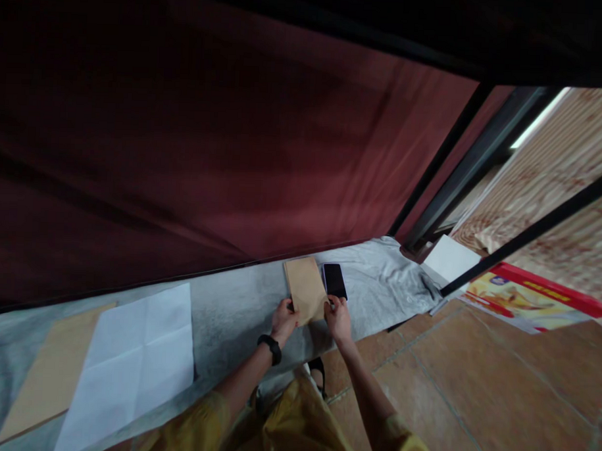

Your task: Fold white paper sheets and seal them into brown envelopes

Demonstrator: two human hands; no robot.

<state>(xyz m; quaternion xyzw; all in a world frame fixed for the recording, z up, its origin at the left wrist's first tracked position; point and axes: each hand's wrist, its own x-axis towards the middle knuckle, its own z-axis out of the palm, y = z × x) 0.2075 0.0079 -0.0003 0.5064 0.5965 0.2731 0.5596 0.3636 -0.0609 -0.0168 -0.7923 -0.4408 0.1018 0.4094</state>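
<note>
A small brown paper envelope (pixel 306 289) lies on a grey cloth (pixel 229 315) spread on the floor. My left hand (pixel 284 320), with a black band on its wrist, pinches the envelope's near left corner. My right hand (pixel 337 319) grips the near right corner, fingers curled. A black phone (pixel 334 280) lies flat on the cloth, touching the envelope's right side, just beyond my right hand.
A creased white sheet (pixel 138 358) lies on the cloth at the left, over a larger brown envelope (pixel 49 374). A dark red curtain (pixel 209 150) hangs behind. Right: black metal frame bars (pixel 528 233), white paper (pixel 450 258), a red and yellow box (pixel 525 296), brown floor tiles (pixel 473 389).
</note>
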